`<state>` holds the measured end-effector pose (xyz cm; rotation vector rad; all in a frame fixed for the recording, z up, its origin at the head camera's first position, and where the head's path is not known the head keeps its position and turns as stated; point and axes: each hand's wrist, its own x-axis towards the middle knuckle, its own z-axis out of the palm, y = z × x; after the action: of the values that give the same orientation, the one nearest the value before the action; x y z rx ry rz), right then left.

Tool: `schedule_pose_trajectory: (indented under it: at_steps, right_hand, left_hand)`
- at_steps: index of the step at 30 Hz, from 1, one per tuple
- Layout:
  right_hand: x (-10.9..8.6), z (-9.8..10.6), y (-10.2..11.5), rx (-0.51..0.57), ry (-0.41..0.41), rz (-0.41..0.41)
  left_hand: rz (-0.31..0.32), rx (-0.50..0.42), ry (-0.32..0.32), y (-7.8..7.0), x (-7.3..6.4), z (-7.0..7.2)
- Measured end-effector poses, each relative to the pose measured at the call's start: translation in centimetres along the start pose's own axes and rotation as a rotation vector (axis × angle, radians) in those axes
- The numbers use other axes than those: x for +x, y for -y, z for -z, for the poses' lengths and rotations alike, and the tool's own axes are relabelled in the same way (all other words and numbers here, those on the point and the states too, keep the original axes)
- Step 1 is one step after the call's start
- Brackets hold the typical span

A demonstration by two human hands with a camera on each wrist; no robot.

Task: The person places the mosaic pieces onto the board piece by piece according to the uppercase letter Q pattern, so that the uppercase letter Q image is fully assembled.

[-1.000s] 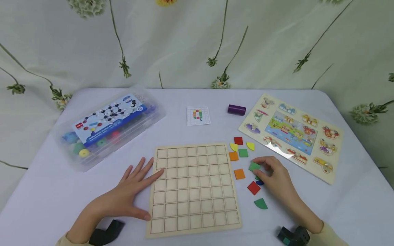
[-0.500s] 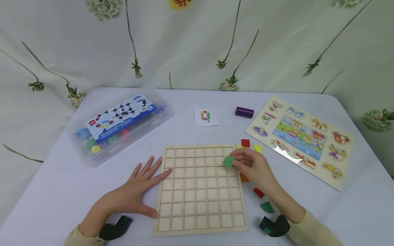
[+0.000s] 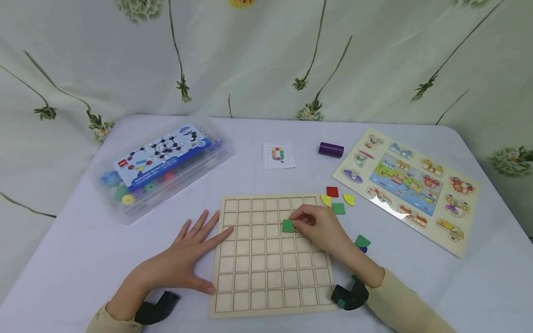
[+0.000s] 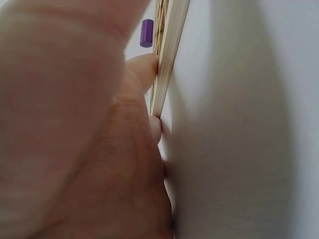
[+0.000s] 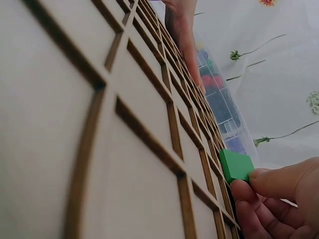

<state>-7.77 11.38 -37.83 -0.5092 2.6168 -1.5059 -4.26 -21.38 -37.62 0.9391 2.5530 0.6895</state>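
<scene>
In the head view, my right hand point(image 3: 322, 229) pinches a green square tile point(image 3: 288, 225) between thumb and fingers over the upper right part of a wooden grid board point(image 3: 258, 263). The right wrist view shows the green tile point(image 5: 237, 165) tilted at the grid's ridges; whether it touches the cell floor I cannot tell. My left hand point(image 3: 179, 259) lies with spread fingers at the board's left edge, index fingertip and thumb touching the frame. Right of the board lie a red tile point(image 3: 332, 191), yellow quarter-round tiles point(image 3: 348, 199) and another green square point(image 3: 338, 208).
A small pattern card point(image 3: 279, 156) and a purple cylinder point(image 3: 331, 150) lie behind the board. A clear plastic case point(image 3: 166, 203) stands back left, a picture puzzle point(image 3: 454, 240) back right. A green piece point(image 3: 362, 241) and a blue piece point(image 3: 363, 249) lie beside the right forearm.
My right hand has carried the green tile leftward from the loose pieces to over the board. The left hand has stayed at the board's edge. The head view has shifted slightly.
</scene>
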Motion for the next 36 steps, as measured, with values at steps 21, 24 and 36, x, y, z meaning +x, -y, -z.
schedule_pose_trajectory:
  at_steps: [21,24,36]
  right_hand:
    - [-0.1,-0.7,0.4,-0.226,0.020,0.128]
    - [-0.2,-0.1,0.4,-0.198,0.028,0.091]
    - [-2.3,8.1,-3.9,-0.050,-0.120,-0.238]
  left_hand:
    - [0.003,0.012,0.008,0.1,0.0,0.1]
    - [0.005,-0.001,0.010,0.0,0.2,0.1]
    - [-0.008,-0.007,-0.003,0.1,0.1,0.0]
